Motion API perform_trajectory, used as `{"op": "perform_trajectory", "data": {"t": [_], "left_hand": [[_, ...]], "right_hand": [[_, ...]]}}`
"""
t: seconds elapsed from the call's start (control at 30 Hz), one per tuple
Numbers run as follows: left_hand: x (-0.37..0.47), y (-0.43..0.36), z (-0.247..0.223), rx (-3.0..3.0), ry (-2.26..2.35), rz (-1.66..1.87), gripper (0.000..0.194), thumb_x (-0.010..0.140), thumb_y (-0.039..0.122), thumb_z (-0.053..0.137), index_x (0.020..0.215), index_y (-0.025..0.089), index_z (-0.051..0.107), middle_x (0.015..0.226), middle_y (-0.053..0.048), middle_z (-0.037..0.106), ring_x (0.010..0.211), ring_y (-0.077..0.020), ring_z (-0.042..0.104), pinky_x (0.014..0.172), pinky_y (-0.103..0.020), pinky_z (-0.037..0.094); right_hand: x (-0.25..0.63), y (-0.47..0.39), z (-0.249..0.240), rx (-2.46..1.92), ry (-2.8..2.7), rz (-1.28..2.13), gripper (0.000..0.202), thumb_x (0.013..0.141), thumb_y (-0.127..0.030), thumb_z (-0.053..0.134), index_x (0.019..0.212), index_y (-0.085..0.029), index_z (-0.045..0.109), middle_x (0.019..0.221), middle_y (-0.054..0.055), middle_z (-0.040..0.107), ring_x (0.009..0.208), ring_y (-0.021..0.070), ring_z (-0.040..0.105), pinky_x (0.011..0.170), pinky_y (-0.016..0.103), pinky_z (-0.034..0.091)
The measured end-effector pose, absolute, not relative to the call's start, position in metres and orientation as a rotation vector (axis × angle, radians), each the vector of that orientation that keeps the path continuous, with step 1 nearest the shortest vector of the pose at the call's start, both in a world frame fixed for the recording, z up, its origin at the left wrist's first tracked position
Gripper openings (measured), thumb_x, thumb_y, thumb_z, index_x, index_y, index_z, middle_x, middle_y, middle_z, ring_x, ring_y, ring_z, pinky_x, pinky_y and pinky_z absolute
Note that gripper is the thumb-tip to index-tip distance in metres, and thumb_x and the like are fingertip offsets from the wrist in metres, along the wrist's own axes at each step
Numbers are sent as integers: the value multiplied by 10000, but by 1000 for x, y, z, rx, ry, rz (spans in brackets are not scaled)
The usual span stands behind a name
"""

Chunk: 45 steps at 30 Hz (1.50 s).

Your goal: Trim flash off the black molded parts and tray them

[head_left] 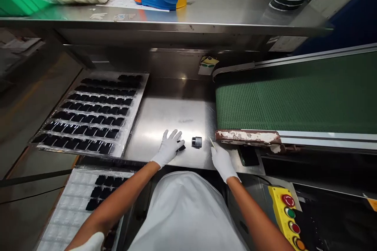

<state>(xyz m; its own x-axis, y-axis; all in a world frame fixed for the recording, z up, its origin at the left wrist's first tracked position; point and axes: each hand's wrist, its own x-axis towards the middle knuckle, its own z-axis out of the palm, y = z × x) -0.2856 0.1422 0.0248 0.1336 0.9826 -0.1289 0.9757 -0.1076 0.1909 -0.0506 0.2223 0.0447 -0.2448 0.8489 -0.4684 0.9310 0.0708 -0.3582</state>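
Note:
My left hand (169, 148), in a white glove, lies on the steel table with its fingers spread. A small black piece (180, 148) sits at its thumb, partly covered; I cannot tell whether the thumb presses on it. Between my hands rests a short grey-and-black part (196, 142), touched by neither. My right hand (221, 160), also gloved, is closed around a thin pale stick (212, 142) that points up and left. What kind of tool the stick is does not show.
To the left lies a clear tray (134, 115) with rows of black pieces; a second tray (63, 211) stands lower. A green conveyor belt (294, 94) runs on the right. A phone (249, 156) lies near my right hand, a yellow button box (278, 204) below. A steel shelf (220, 13) spans the back.

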Motion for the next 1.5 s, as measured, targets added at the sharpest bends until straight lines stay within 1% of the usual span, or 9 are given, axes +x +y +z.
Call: {"op": "perform_trajectory", "data": {"t": [0.17, 0.33, 0.4, 0.5, 0.6, 0.73, 0.97, 1.27, 1.5], "left_hand": [[-288, 146, 8, 2309, 1832, 9, 374, 955, 121, 470, 1262, 289, 599, 1522, -120, 476, 1442, -334, 380, 1145, -661, 247], [-290, 138, 11, 2028, 1854, 229, 477, 928, 113, 493, 1325, 365, 573, 1555, -49, 444, 1483, -317, 307, 1202, -599, 146], [-291, 135, 12, 1664, 2056, 342, 559, 886, 103, 518, 1403, 317, 515, 1520, -75, 479, 1454, -287, 356, 1205, -493, 210], [-290, 135, 10, 1254, 2256, 381, 611, 928, 303, 505, 1495, 118, 372, 1286, -174, 625, 1222, -284, 572, 1020, -401, 431], [-288, 137, 6, 1131, 2233, 373, 739, 834, 503, 638, 1423, 99, 447, 1095, -116, 687, 1040, -248, 646, 866, -314, 474], [-281, 141, 3, 1088, 2149, 386, 546, 686, 385, 805, 1161, 181, 629, 1015, -55, 709, 952, -212, 654, 757, -259, 441], [-277, 146, 4, 1071, 2127, 400, 293, 682, 299, 788, 921, 195, 656, 812, -2, 677, 780, -177, 613, 641, -256, 357], [-279, 150, 0, 1047, 2046, 484, 287, 691, 285, 775, 963, 214, 719, 751, 28, 642, 710, -140, 581, 630, -233, 371], [-277, 156, -9, 973, 2043, 534, 424, 674, 278, 798, 1089, 223, 732, 816, 18, 693, 788, -157, 637, 717, -243, 444]], "right_hand": [[-75, 239, 33, 1895, 2192, -705, 406, 926, -124, 394, 1246, 10, 604, 1046, 316, 675, 1020, 385, 664, 875, 468, 477], [-96, 234, 37, 1674, 2487, -848, 481, 970, -195, 409, 1446, -129, 435, 1417, 206, 506, 1278, 284, 499, 1042, 377, 400], [-102, 235, 31, 1572, 2502, -981, 472, 946, -223, 489, 1411, -142, 479, 1373, 163, 544, 1208, 239, 537, 1018, 322, 411], [-104, 242, 18, 1480, 2434, -1150, 447, 860, -199, 611, 1303, -146, 589, 1236, 124, 623, 1050, 206, 608, 930, 281, 444], [-98, 247, 11, 1414, 2394, -1231, 537, 820, -192, 657, 1349, -160, 574, 1221, 121, 642, 1061, 215, 614, 923, 279, 437], [-94, 250, 15, 1250, 2384, -1263, 736, 770, -134, 672, 1468, -238, 464, 1231, 75, 674, 1056, 190, 634, 892, 246, 434], [-105, 256, 30, 1086, 2366, -1030, 685, 562, -134, 799, 1223, -202, 629, 1073, 116, 715, 925, 291, 662, 728, 316, 421], [-106, 246, 30, 1166, 2319, -978, 380, 713, -217, 750, 1077, -168, 653, 988, 77, 700, 874, 227, 643, 768, 343, 456], [-78, 213, 5, 1578, 2447, -987, 306, 880, -346, 632, 1139, -184, 642, 1200, 95, 629, 1112, 233, 570, 933, 296, 407]]}}
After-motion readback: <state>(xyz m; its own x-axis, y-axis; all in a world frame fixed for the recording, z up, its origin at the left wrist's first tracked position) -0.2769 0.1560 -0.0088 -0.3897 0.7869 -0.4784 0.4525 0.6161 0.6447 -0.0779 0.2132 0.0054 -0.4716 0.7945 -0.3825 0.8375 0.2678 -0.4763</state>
